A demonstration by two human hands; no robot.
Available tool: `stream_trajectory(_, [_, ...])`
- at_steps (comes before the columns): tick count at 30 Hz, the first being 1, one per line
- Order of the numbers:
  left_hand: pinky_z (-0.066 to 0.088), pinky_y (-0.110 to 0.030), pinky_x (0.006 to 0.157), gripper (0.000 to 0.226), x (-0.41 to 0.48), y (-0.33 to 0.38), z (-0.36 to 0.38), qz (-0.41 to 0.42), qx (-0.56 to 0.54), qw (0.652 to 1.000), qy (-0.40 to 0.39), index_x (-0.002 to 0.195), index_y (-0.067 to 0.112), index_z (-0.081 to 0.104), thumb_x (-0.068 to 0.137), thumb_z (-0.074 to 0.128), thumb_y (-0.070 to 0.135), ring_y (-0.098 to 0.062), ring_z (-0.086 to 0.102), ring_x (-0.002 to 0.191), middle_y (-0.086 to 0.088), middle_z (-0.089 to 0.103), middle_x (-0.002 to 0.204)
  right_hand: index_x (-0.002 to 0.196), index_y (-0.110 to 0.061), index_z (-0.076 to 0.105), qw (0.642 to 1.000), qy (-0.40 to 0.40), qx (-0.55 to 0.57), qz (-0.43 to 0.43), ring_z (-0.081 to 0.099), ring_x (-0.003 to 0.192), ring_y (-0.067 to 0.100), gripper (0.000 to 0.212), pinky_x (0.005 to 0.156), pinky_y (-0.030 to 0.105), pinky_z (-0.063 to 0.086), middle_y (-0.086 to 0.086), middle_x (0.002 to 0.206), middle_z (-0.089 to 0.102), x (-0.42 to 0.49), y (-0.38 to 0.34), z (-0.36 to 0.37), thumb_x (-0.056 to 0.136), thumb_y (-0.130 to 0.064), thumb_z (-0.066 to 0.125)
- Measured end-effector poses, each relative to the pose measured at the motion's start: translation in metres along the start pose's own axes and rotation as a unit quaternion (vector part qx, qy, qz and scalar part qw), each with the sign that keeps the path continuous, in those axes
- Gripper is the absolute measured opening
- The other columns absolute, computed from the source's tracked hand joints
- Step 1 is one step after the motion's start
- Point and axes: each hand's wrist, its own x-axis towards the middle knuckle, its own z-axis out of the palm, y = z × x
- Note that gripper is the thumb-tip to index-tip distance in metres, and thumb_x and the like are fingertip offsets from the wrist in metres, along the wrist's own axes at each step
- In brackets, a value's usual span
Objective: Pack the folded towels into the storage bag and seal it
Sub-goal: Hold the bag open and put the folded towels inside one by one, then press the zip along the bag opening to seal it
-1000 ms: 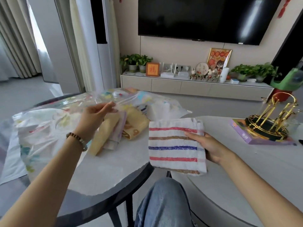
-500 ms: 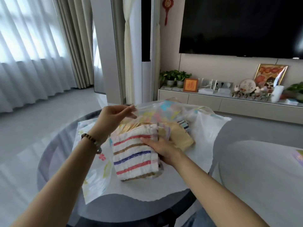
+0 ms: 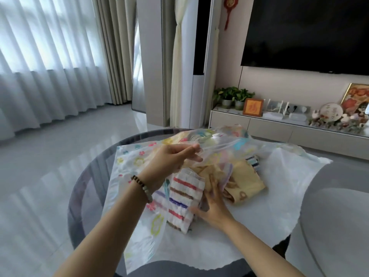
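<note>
A home living room — wall television (image 3: 307, 33), curtains (image 3: 50, 56), low cabinet (image 3: 279, 128).

A storage bag (image 3: 221, 141) with flower print is held open on a round dark table (image 3: 85, 186).
The left hand (image 3: 171, 160), with a bead bracelet (image 3: 142, 187) on the wrist, pinches the upper clear layer of the storage bag and holds it lifted. Under this layer the striped towel (image 3: 182, 196) lies partly inside the mouth, with its near end outside. The right hand (image 3: 211, 208) lies with straight fingers against the right side of the striped towel. Just beside it is the yellow towel (image 3: 246, 182), partly under the lifted layer. A white sheet (image 3: 279, 196) covers the table there.
</note>
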Motion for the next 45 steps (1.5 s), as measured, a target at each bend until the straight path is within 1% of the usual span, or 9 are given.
stream_trajectory(6, [0.025,-0.016,0.044,0.028,0.005,-0.016,-0.03,-0.008,-0.06,0.998,0.011,0.076,0.021,0.074,0.068,0.064,0.045,-0.01,0.028,0.053,0.006,0.069,0.065,0.15,-0.032,0.013,0.997,-0.037,0.04,0.044,-0.023,0.144,0.032,0.135,0.114,0.028,-0.003,0.016,0.157,-0.019,0.032,-0.087,0.042,0.033,-0.099,0.019])
stream_trajectory(10, [0.026,-0.016,0.045,0.024,0.006,-0.022,-0.064,-0.004,-0.017,0.999,0.049,0.081,0.019,0.072,0.081,0.06,0.039,-0.008,0.033,0.052,0.009,0.068,0.062,0.147,-0.037,0.026,0.99,-0.094,0.09,0.053,-0.018,0.146,0.027,0.085,0.118,0.034,0.002,0.007,0.159,-0.016,0.063,-0.118,0.053,0.074,-0.069,0.055])
stream_trajectory(18, [0.034,-0.015,0.05,0.029,-0.001,-0.028,-0.084,0.028,0.101,0.994,0.017,0.092,0.021,0.073,0.087,0.053,0.043,-0.005,0.037,0.049,0.005,0.076,0.084,0.129,-0.06,0.035,0.966,-0.122,0.229,-0.024,0.018,0.142,0.0,0.057,0.116,0.041,0.028,-0.017,0.158,0.013,0.001,-0.111,0.003,0.076,-0.066,0.057])
stream_trajectory(22, [0.044,-0.022,0.088,0.054,0.0,-0.038,-0.069,0.032,0.061,0.998,0.006,0.116,0.019,0.065,0.094,0.027,0.05,-0.006,0.059,0.104,0.004,0.066,0.119,0.12,-0.044,0.057,0.963,-0.111,0.229,-0.088,0.042,0.128,-0.006,0.037,0.109,0.025,0.037,-0.028,0.139,0.044,-0.066,-0.121,-0.054,0.083,-0.049,0.06])
stream_trajectory(26, [0.017,-0.029,0.108,0.055,0.007,-0.066,-0.054,-0.025,0.182,0.982,-0.034,0.145,0.025,0.025,0.096,0.03,0.047,-0.019,0.016,0.143,0.001,0.022,0.154,0.1,-0.021,0.071,0.948,-0.08,0.27,-0.148,0.061,0.113,0.007,0.024,0.095,0.02,0.047,-0.008,0.116,0.068,-0.092,-0.147,-0.107,0.083,-0.035,0.06])
stream_trajectory(28, [-0.006,-0.042,0.114,0.066,0.009,-0.093,-0.039,-0.089,0.379,0.913,-0.125,0.147,0.031,0.012,0.09,0.022,0.062,-0.018,-0.006,0.144,0.005,0.002,0.157,0.098,-0.018,0.071,0.948,-0.01,0.284,-0.144,0.064,0.108,0.013,0.022,0.093,0.025,0.05,-0.003,0.11,0.071,-0.084,-0.146,-0.121,0.083,-0.032,0.063])
stream_trajectory(31, [-0.019,-0.053,0.11,0.09,0.004,-0.145,-0.021,-0.156,0.468,0.851,-0.179,0.147,0.035,-0.001,0.072,0.015,0.083,-0.016,-0.026,0.139,0.008,-0.016,0.156,0.119,-0.025,0.063,0.992,0.066,0.078,-0.069,0.05,0.126,0.011,0.037,0.108,0.033,0.038,-0.005,0.132,0.058,-0.048,-0.105,-0.114,0.086,-0.042,0.062])
stream_trajectory(35, [-0.02,-0.061,0.105,0.097,-0.024,-0.199,-0.012,-0.225,0.512,0.821,-0.119,0.144,0.038,-0.015,0.068,0.022,0.086,-0.032,-0.034,0.135,0.012,-0.032,0.149,0.146,-0.046,0.015,0.97,-0.063,-0.156,0.175,-0.001,0.148,0.03,0.067,0.118,0.048,0.003,0.0,0.162,-0.002,-0.034,-0.013,-0.072,0.086,-0.069,0.034])
stream_trajectory(45, [-0.003,-0.069,0.106,0.097,-0.014,-0.2,-0.042,-0.224,0.472,0.852,0.034,0.144,0.038,0.016,0.063,0.001,0.089,-0.041,0.004,0.142,0.004,0.011,0.157,0.148,-0.045,0.01,0.961,-0.113,-0.21,0.143,-0.003,0.148,0.023,0.066,0.118,0.039,0.003,0.003,0.162,0.001,-0.063,-0.014,-0.006,0.088,-0.069,0.023])
